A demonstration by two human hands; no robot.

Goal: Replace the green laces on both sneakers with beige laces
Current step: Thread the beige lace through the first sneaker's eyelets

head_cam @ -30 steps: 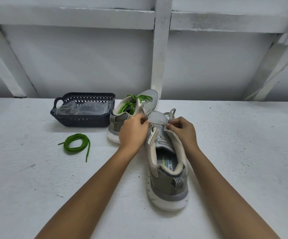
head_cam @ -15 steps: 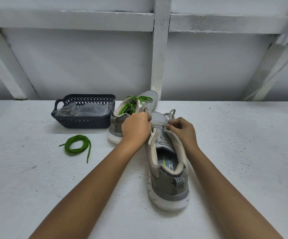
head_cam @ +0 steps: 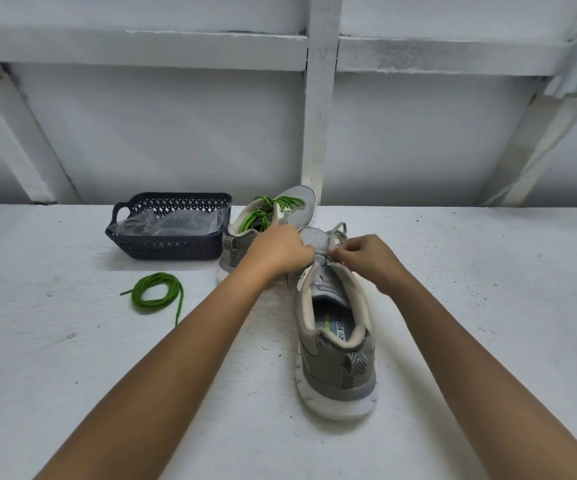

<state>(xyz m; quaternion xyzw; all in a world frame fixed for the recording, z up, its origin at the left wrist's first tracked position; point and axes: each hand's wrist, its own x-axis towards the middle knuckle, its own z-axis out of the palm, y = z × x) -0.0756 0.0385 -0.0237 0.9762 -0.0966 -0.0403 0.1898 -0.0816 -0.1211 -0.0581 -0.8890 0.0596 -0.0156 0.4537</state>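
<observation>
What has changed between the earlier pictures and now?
Little: the left hand edged slightly toward the right hand, over the near sneaker. It still grips that sneaker; the right still pinches the beige lace. Coiled green lace, basket and far sneaker stayed.

The insole [head_cam: 336, 330] of the near sneaker [head_cam: 335, 344] shows the letters "RY FO"; the rest is hidden.
</observation>
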